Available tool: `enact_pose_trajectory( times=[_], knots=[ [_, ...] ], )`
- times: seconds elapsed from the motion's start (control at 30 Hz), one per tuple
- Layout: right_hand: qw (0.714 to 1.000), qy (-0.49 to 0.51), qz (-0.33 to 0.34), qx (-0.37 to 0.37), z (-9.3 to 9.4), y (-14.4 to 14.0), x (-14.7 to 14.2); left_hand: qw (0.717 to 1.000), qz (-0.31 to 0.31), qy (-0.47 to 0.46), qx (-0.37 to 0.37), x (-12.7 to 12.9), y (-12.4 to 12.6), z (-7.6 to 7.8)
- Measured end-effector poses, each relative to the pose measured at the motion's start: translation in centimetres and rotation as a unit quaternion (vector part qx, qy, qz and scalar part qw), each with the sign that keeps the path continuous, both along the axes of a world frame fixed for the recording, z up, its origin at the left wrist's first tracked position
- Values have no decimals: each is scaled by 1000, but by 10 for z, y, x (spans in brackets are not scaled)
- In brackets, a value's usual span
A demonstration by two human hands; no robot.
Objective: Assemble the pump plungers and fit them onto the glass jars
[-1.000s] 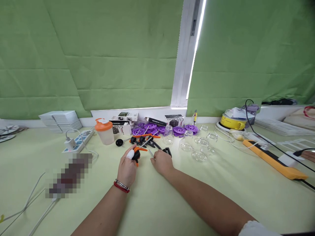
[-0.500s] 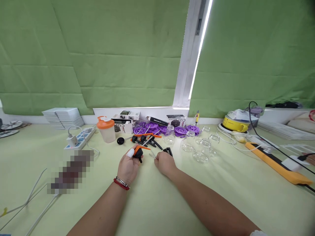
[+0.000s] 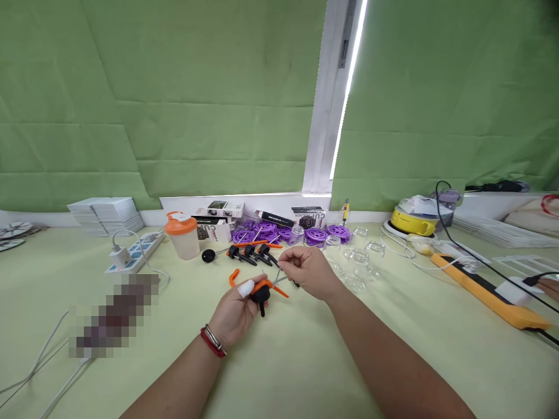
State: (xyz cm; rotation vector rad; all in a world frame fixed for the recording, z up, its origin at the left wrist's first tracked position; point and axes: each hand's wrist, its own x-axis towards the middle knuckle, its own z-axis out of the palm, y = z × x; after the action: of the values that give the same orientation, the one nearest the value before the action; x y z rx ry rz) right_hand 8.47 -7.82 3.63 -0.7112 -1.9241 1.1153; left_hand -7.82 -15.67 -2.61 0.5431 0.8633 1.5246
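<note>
My left hand (image 3: pixel 236 311) grips a small black pump head with an orange trigger (image 3: pixel 263 289), held a little above the table; its thumb wears a white wrap. My right hand (image 3: pixel 309 270) is raised beside it and pinches a thin clear tube (image 3: pixel 279 274) that points down toward the pump head. Behind the hands lie several more black pump heads with tubes (image 3: pixel 251 254) and a loose orange clip (image 3: pixel 234 276).
Purple plastic wheels (image 3: pixel 262 230) and small boxes (image 3: pixel 220 208) line the wall. An orange-lidded shaker cup (image 3: pixel 182 235) and a power strip (image 3: pixel 131 254) stand left. Several clear glass jars (image 3: pixel 358 259) sit right, then an orange power strip (image 3: pixel 489 288) with cables and a yellow bowl (image 3: pixel 412 219).
Both hands rose off the table and came nearer to me. The left hand carried the orange and black pump head along. The right hand picked up a thin tube and brought it to the pump head.
</note>
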Motion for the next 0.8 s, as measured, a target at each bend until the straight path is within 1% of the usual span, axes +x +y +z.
enact_pose_trajectory(
  times=[0.1, 0.17, 0.4, 0.63, 0.73, 0.8],
  knots=[
    [1000, 26, 0, -18, -1, -3, -7, 997, -69, 26, -4, 9, -4, -2],
    [999, 26, 2, -21, -5, -3, -11, 995, -97, 37, -8, 13, -6, -2],
    [999, 19, 5, -26, -9, 3, -8, 994, -105, 33, -19, 12, -7, 3],
    [991, -11, 71, -110, -23, -1, -17, 989, -143, 46, 13, 12, -5, -5],
    [994, -31, 62, -89, -27, -2, -18, 986, -156, 54, 11, 13, -5, -6],
    [995, -60, 54, -67, -28, -3, -18, 987, -151, 49, 15, 13, -5, -6]
  ],
)
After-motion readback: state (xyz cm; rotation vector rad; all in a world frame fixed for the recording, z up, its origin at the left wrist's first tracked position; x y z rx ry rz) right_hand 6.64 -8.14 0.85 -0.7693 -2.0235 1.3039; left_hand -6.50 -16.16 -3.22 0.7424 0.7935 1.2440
